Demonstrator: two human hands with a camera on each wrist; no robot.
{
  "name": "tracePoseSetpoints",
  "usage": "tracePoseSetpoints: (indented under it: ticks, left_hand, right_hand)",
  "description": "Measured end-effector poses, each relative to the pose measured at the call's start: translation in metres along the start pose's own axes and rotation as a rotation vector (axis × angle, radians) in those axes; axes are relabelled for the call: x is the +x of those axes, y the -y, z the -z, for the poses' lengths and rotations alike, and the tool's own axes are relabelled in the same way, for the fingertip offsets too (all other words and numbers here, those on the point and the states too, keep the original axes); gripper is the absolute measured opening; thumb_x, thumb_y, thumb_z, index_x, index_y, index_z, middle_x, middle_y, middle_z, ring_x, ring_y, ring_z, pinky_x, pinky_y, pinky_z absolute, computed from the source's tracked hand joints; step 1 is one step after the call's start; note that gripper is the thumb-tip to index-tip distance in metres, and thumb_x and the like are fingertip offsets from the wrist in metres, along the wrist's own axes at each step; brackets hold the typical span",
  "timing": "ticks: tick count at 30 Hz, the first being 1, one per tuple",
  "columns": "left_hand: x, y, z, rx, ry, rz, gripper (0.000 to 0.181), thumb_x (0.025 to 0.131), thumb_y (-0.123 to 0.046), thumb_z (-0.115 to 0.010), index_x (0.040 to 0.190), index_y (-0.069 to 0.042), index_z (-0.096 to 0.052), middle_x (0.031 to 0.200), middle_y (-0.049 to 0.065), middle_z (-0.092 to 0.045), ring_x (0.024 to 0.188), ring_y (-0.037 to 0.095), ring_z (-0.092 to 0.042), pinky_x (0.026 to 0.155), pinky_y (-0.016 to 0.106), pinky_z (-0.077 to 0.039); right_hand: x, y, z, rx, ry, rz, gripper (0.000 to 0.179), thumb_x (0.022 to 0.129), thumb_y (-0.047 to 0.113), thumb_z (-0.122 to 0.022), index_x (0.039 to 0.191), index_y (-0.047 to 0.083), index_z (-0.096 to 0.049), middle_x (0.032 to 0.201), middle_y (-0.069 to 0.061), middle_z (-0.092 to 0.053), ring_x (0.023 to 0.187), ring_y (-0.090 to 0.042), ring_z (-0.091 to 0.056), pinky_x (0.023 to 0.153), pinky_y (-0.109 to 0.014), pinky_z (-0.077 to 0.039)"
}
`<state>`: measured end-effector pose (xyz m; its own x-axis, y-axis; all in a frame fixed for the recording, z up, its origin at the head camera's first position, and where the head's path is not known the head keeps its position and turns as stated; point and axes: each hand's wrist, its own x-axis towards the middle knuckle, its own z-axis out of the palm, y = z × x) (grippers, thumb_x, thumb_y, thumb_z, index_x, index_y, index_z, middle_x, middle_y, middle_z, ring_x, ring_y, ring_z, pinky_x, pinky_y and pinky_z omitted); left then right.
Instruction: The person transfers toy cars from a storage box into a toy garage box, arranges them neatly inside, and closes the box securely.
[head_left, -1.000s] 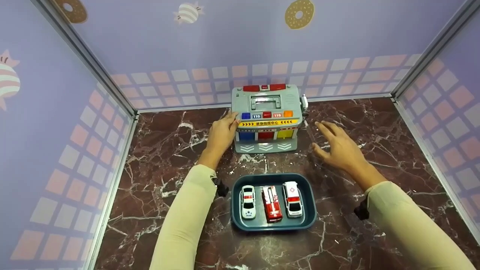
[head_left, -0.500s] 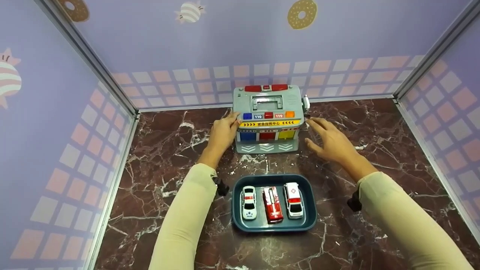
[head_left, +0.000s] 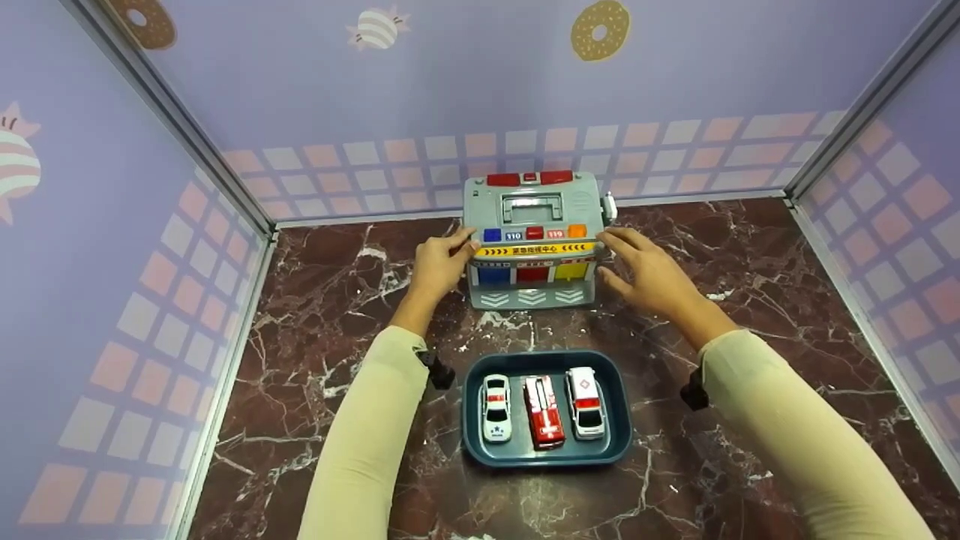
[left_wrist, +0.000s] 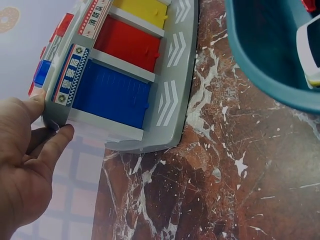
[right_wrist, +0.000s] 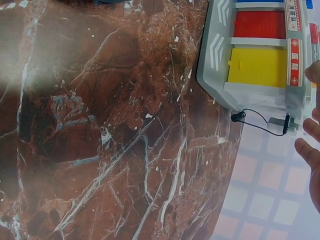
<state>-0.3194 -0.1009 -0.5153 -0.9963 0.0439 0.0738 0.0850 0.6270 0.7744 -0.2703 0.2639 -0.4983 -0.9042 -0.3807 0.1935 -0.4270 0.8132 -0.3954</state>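
A grey toy emergency station (head_left: 536, 247) with blue, red and yellow garage doors stands against the back wall. My left hand (head_left: 439, 264) pinches the left front corner of its roof, thumb on top and fingers curled under, as the left wrist view shows (left_wrist: 30, 145). At the roof's right front corner is my right hand (head_left: 651, 277), fingers apart, fingertips right at the edge. In the right wrist view only part of the right hand (right_wrist: 314, 135) shows, beside the yellow door (right_wrist: 257, 66).
In front of the station sits a dark teal tray (head_left: 546, 462). It holds a white police car (head_left: 496, 409), a red fire truck (head_left: 544, 412) and a white ambulance (head_left: 585, 403). A black cord (right_wrist: 260, 131) hangs at the station's right side. Purple panels enclose the marbled tabletop (head_left: 300, 375).
My right hand has moved left, from beside the station to the right corner of its roof. The left hand stays at the left corner. Tray and cars have not moved.
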Motion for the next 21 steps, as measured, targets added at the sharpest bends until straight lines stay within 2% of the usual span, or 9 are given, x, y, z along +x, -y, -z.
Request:
tracePoseSetpoints:
  ticks: [5,11,21]
  left_hand:
    - [0.0,-0.003,0.001,-0.018,0.003,0.018,0.038,0.11,-0.037,-0.072,0.144,-0.023,-0.075,0.153,0.007,-0.066,0.146,0.032,-0.063,0.122,0.047,-0.05]
    - [-0.002,-0.002,0.0,-0.032,0.006,0.028,0.037,0.111,-0.036,-0.069,0.145,-0.023,-0.075,0.154,0.009,-0.065,0.148,0.032,-0.06,0.125,0.047,-0.048]
    - [0.001,0.007,0.001,0.024,0.021,-0.054,0.041,0.111,-0.039,-0.067,0.149,-0.023,-0.071,0.156,0.01,-0.062,0.147,0.035,-0.06,0.124,0.048,-0.049]
  right_hand:
    - [0.003,0.0,-0.003,0.009,-0.017,0.015,0.065,0.106,0.026,-0.074,0.165,0.01,-0.051,0.168,-0.017,-0.051,0.143,-0.049,-0.059,0.123,-0.068,-0.044]
    - [0.006,0.0,-0.006,0.023,-0.01,0.006,0.064,0.106,0.026,-0.073,0.165,0.012,-0.051,0.168,-0.016,-0.051,0.143,-0.049,-0.059,0.123,-0.068,-0.044]
    - [0.012,0.003,-0.008,0.043,0.004,0.026,0.065,0.106,0.024,-0.072,0.166,0.011,-0.05,0.166,-0.016,-0.053,0.144,-0.049,-0.059,0.123,-0.066,-0.045]
